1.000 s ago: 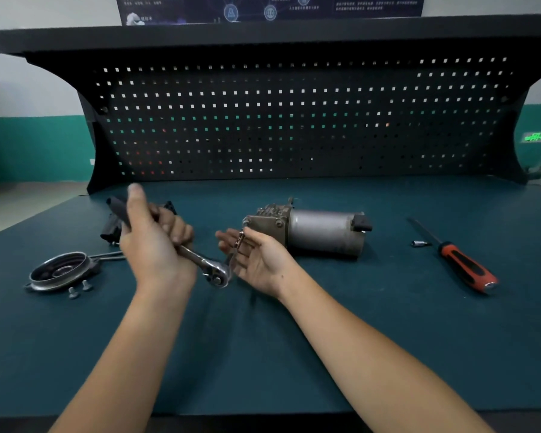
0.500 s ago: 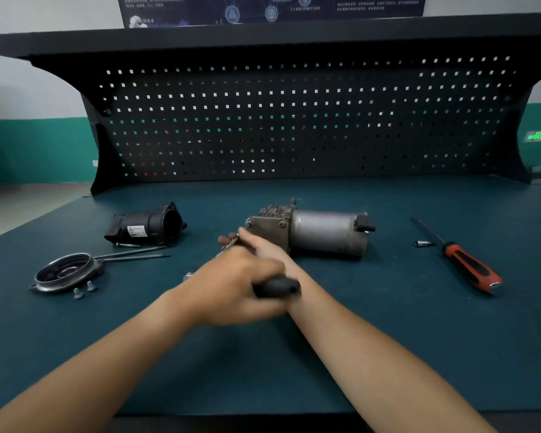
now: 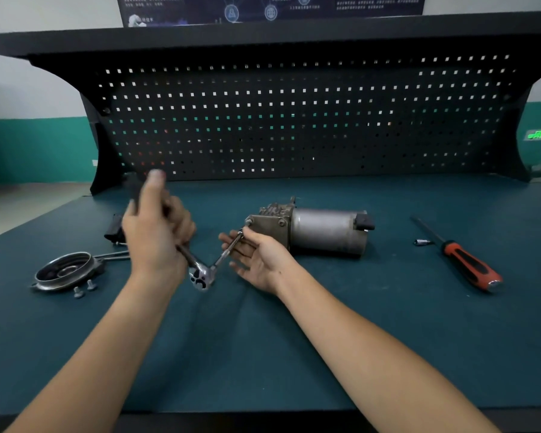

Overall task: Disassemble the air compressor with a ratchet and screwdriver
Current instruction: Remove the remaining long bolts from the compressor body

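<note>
Left hand [image 3: 156, 239] grips ratchet [image 3: 200, 275]; right hand [image 3: 260, 260] pinches extension [image 3: 226, 254]

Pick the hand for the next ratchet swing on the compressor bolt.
Left. The left hand grips the chrome black-handled ratchet; the right hand only pinches its thin steel extension bar at the grey metal air compressor.

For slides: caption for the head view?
Left hand grips the ratchet; right hand holds its extension at the compressor; screwdriver lies aside.

Left hand [image 3: 156, 235] swings back up and leftward, ratchet [image 3: 200, 276] handle raised again, black housing [image 3: 114, 231] now half hidden behind it.
</note>
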### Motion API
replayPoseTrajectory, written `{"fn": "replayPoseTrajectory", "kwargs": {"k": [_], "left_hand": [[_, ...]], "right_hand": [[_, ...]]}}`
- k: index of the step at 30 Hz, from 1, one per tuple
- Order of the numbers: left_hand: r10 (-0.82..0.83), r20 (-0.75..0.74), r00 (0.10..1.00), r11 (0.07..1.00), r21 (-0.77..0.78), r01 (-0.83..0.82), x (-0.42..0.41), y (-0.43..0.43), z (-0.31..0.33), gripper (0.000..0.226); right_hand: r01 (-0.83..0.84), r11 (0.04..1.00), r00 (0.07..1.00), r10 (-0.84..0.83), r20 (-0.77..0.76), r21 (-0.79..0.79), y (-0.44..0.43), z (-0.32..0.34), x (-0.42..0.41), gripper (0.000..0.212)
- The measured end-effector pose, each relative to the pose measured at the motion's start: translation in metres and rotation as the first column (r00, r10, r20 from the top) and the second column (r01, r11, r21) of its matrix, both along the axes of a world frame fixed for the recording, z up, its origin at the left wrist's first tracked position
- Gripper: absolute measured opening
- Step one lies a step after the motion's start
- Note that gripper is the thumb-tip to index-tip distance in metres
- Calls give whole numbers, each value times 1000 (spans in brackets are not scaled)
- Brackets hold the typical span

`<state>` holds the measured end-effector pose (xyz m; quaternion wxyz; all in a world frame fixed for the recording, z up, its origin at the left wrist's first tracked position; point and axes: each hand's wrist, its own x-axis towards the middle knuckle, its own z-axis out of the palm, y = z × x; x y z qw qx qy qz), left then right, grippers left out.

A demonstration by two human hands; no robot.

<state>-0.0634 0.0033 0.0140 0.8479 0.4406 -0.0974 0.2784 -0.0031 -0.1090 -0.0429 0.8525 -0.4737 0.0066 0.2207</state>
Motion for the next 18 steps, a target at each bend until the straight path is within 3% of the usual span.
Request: {"fn": "replayPoseTrajectory", "kwargs": {"k": [1,2,3,4,5,6,7,8,9,10,11,12,13,15,18], "left_hand": [[-18,106,994,979,205,-4,-4,-5,-3,36],[-41,230,972,885,460,-72,-9,-8,-7,32],[-101,335,937,687,705,-178,-12,-11,-13,29],[-201,399,895,444,851,-280,-14,-13,-20,26],[-296,423,857,234,902,-364,-15,-14,-28,28],[-352,418,837,123,908,-401,-16,-14,-33,31],[-359,431,828,124,901,-415,-16,-14,-37,30],[-322,458,828,199,888,-414,-17,-14,-37,25],[-237,459,856,337,865,-371,-18,-15,-36,20],[-122,423,898,533,791,-300,-20,-16,-32,16],[-36,338,941,743,639,-201,-20,-17,-27,16],[0,238,971,895,433,-107,-17,-17,-20,23],[33,161,986,969,237,-71,-13,-14,-14,30],[104,25,994,993,-50,-103,-4,-5,-1,37],[70,-65,995,966,-243,-83,2,3,7,40]], "right_hand": [[12,1000,1000,-12,1,-25,1,0,0,27],[25,999,1000,-25,4,-38,2,0,0,26],[32,999,999,-32,5,-31,3,0,0,26],[32,999,999,-32,3,-16,4,-1,0,26],[31,1000,999,-31,-6,-5,4,0,-2,26],[36,999,999,-36,-18,-6,5,-1,-2,26],[34,999,999,-34,-27,-5,5,-1,-2,25],[31,1000,999,-31,-29,-3,5,-2,-1,25],[21,1000,999,-22,-27,-7,5,-2,-1,27],[16,999,1000,-16,-19,-31,4,-2,0,29],[12,999,1000,-12,-12,-53,2,-2,1,30],[1,999,1000,-1,-9,-51,0,-3,3,29],[-13,999,1000,13,-12,-37,-3,-2,3,28],[-13,1000,1000,13,-9,-18,-4,-2,2,28],[-22,999,1000,23,8,-31,-2,-3,2,30]]}}
